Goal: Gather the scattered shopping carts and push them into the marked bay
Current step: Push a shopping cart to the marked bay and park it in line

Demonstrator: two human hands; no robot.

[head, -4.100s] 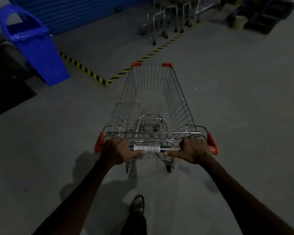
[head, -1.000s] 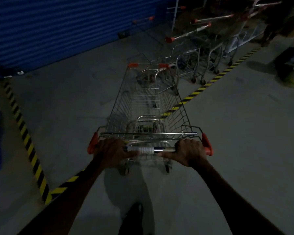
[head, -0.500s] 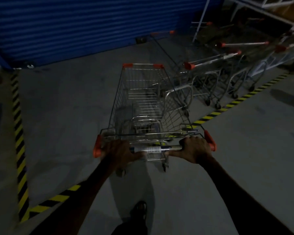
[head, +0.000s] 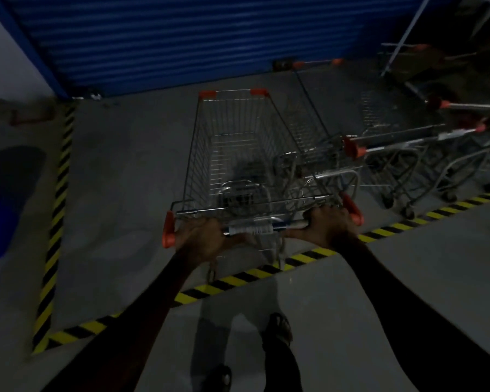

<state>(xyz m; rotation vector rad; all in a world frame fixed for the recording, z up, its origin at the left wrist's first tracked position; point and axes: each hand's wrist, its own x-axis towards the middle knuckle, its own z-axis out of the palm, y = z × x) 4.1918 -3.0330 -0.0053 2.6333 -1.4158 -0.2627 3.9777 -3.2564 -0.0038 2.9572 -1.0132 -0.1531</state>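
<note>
A wire shopping cart (head: 238, 148) with orange corner caps stands in front of me, most of it inside the bay marked by yellow-black floor tape (head: 238, 278). My left hand (head: 203, 240) grips the left part of its handle bar, and my right hand (head: 327, 224) grips the right part. The cart's rear wheels sit about at the front tape line. Several other carts (head: 393, 154) stand parked in the bay just to its right, one close beside its right side.
A blue roller shutter (head: 181, 38) closes the bay's far end. A tape stripe (head: 57, 216) bounds the bay on the left, with a blue bin (head: 6, 199) beyond it. Open grey floor lies left of my cart inside the bay. My feet (head: 277, 329) are behind the line.
I have pushed the cart forward across the front tape line into the bay, closer to the shutter and alongside the parked carts. Both hands kept their grip on the handle.
</note>
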